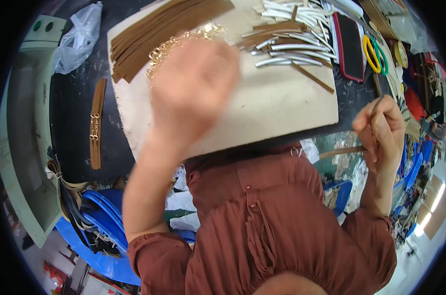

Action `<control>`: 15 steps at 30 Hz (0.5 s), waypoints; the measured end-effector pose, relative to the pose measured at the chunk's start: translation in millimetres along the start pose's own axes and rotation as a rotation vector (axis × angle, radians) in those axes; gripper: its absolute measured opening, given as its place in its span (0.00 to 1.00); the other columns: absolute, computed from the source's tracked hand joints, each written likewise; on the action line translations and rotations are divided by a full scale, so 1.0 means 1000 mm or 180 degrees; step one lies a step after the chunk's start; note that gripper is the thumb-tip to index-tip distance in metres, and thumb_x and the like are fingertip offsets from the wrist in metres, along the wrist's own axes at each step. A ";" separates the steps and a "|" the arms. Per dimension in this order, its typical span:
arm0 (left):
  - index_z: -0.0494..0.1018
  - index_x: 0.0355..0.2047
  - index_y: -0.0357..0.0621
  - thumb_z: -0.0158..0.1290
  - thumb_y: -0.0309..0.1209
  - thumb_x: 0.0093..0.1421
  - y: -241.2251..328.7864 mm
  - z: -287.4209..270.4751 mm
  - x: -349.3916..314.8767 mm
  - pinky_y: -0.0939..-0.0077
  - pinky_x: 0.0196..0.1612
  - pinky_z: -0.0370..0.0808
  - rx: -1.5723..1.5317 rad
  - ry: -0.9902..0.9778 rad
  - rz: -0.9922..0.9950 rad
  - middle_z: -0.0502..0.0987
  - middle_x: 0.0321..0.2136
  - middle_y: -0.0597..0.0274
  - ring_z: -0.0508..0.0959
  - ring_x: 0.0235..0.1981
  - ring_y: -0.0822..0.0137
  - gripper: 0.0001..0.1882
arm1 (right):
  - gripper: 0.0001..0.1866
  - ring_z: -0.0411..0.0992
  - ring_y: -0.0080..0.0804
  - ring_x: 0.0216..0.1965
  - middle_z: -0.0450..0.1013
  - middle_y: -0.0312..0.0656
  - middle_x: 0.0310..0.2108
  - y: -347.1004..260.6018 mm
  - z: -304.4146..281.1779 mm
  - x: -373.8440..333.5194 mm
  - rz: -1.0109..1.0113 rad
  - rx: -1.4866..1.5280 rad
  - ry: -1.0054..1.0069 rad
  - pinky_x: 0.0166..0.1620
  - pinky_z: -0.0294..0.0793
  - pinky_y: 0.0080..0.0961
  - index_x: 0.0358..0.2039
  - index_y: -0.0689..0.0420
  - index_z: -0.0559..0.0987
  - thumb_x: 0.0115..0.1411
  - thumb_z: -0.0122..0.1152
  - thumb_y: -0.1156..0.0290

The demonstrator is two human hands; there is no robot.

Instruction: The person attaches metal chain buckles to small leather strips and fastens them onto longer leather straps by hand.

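Nearest to the camera in the head view is the person's raised left hand [196,81], which is blurred and covers a part of the pile of small gold-coloured metal rings [156,56]. Its fingers seem curled, but one cannot tell whether they pinch something. At the right side, the right hand [381,125] has its fingers pressed together on a narrow flat brown strip [342,151], whose free end points to the left.

The step in hand seems to be the joining of a strip with a ring; this is only a judgement. The next move probably calls for a firm pinch near the strip's end.

A large pale rectangular board [292,110] lies on the black worktop [73,98]. It carries a fanned stack of flat brown strips [171,27] and a heap of white tube-like pieces [294,48]. Apart from its left edge rest brown strips with gold-coloured links [96,152]; near its right edge is a phone in a dark red case [350,46]. Farther out, a transparent plastic bag [80,39] lies beside a pale green metal tray [29,132].
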State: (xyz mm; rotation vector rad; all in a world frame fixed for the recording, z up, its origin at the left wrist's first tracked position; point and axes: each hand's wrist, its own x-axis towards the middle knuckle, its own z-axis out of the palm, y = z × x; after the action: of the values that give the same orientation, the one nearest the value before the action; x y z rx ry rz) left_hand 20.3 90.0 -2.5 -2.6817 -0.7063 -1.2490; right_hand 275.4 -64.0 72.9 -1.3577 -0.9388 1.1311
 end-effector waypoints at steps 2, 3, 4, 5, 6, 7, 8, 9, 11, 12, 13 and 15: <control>0.76 0.26 0.33 0.55 0.24 0.37 0.055 -0.007 -0.023 0.71 0.28 0.71 -0.0051 -0.0449 0.0064 0.71 0.26 0.58 0.72 0.26 0.63 0.12 | 0.07 0.55 0.08 0.11 0.78 0.46 0.29 0.005 0.003 0.005 0.0467 0.0029 -0.0242 0.17 0.53 0.07 0.41 0.61 0.73 0.65 0.55 0.72; 0.76 0.28 0.31 0.56 0.25 0.40 0.073 -0.006 -0.036 0.70 0.30 0.71 -0.0016 -0.0779 0.0000 0.72 0.28 0.56 0.73 0.29 0.62 0.13 | 0.07 0.60 0.10 0.13 0.78 0.45 0.30 0.008 0.007 0.008 0.0862 0.0066 -0.0484 0.20 0.59 0.07 0.40 0.61 0.74 0.65 0.54 0.72; 0.77 0.31 0.31 0.57 0.26 0.43 0.084 -0.006 -0.046 0.69 0.32 0.72 -0.0019 -0.0961 -0.0166 0.73 0.30 0.55 0.73 0.31 0.61 0.14 | 0.06 0.65 0.11 0.19 0.78 0.42 0.31 0.018 0.019 0.012 0.0782 -0.0152 -0.0705 0.25 0.63 0.09 0.38 0.62 0.75 0.65 0.55 0.72; 0.77 0.34 0.31 0.58 0.27 0.47 0.090 -0.006 -0.052 0.68 0.34 0.72 -0.0021 -0.1138 -0.0336 0.75 0.33 0.54 0.74 0.33 0.60 0.14 | 0.06 0.70 0.13 0.26 0.77 0.39 0.31 0.031 0.033 0.017 0.0702 -0.0376 -0.0932 0.31 0.68 0.11 0.36 0.62 0.76 0.64 0.55 0.72; 0.77 0.34 0.31 0.58 0.27 0.47 0.095 -0.006 -0.055 0.68 0.34 0.72 -0.0039 -0.1152 -0.0345 0.75 0.33 0.54 0.74 0.33 0.60 0.14 | 0.06 0.70 0.13 0.26 0.77 0.39 0.31 0.042 0.040 0.020 0.0726 -0.0375 -0.0926 0.31 0.68 0.11 0.36 0.62 0.76 0.64 0.55 0.72; 0.78 0.37 0.32 0.59 0.30 0.50 0.098 -0.008 -0.059 0.68 0.36 0.72 -0.0007 -0.1095 -0.0582 0.76 0.36 0.55 0.74 0.35 0.59 0.15 | 0.06 0.71 0.15 0.31 0.77 0.38 0.31 0.053 0.048 0.022 0.0830 -0.0594 -0.0965 0.36 0.69 0.13 0.35 0.63 0.76 0.64 0.57 0.72; 0.78 0.40 0.33 0.59 0.32 0.53 0.102 -0.011 -0.063 0.67 0.38 0.73 0.0031 -0.1037 -0.0817 0.77 0.40 0.55 0.74 0.36 0.59 0.16 | 0.07 0.72 0.16 0.36 0.77 0.36 0.31 0.060 0.052 0.021 0.0930 -0.0812 -0.1009 0.41 0.70 0.15 0.33 0.63 0.76 0.64 0.58 0.72; 0.78 0.40 0.33 0.59 0.32 0.53 0.102 -0.018 -0.071 0.67 0.38 0.73 0.0033 -0.1061 -0.0845 0.77 0.40 0.55 0.74 0.36 0.59 0.16 | 0.07 0.72 0.16 0.36 0.77 0.36 0.31 0.064 0.053 0.020 0.0957 -0.0804 -0.1031 0.41 0.70 0.15 0.33 0.63 0.76 0.64 0.58 0.72; 0.78 0.42 0.36 0.60 0.36 0.54 0.093 -0.042 -0.093 0.66 0.40 0.72 0.0427 -0.1156 -0.1042 0.77 0.43 0.57 0.74 0.37 0.58 0.18 | 0.07 0.71 0.15 0.35 0.76 0.35 0.30 0.071 0.053 0.021 0.0729 -0.0846 -0.0810 0.39 0.70 0.15 0.33 0.64 0.76 0.64 0.58 0.72; 0.79 0.42 0.37 0.61 0.36 0.54 0.089 -0.052 -0.103 0.66 0.40 0.72 0.0442 -0.1139 -0.1185 0.77 0.43 0.58 0.74 0.37 0.58 0.19 | 0.07 0.72 0.15 0.34 0.75 0.35 0.29 0.072 0.052 0.022 0.0674 -0.0964 -0.0785 0.39 0.70 0.15 0.33 0.63 0.76 0.64 0.58 0.71; 0.79 0.43 0.40 0.60 0.39 0.56 0.090 -0.060 -0.111 0.66 0.41 0.70 0.0616 -0.1186 -0.1204 0.77 0.43 0.59 0.74 0.38 0.60 0.18 | 0.07 0.72 0.15 0.34 0.75 0.35 0.29 0.069 0.055 0.023 0.0694 -0.0955 -0.0814 0.39 0.70 0.15 0.33 0.63 0.76 0.64 0.58 0.71; 0.79 0.44 0.43 0.58 0.42 0.58 0.093 -0.068 -0.111 0.66 0.46 0.64 0.0931 -0.1327 -0.1270 0.77 0.42 0.62 0.74 0.38 0.62 0.19 | 0.07 0.74 0.18 0.39 0.73 0.33 0.30 0.056 0.061 0.028 0.0730 -0.1378 -0.1022 0.44 0.72 0.16 0.35 0.64 0.75 0.65 0.56 0.73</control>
State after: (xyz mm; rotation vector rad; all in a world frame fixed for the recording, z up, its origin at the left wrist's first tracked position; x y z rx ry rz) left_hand -47.1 -52.5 -30.8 -2.6444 -1.4093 -0.5645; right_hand 218.9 -27.7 15.9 -1.6939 -1.3427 1.4022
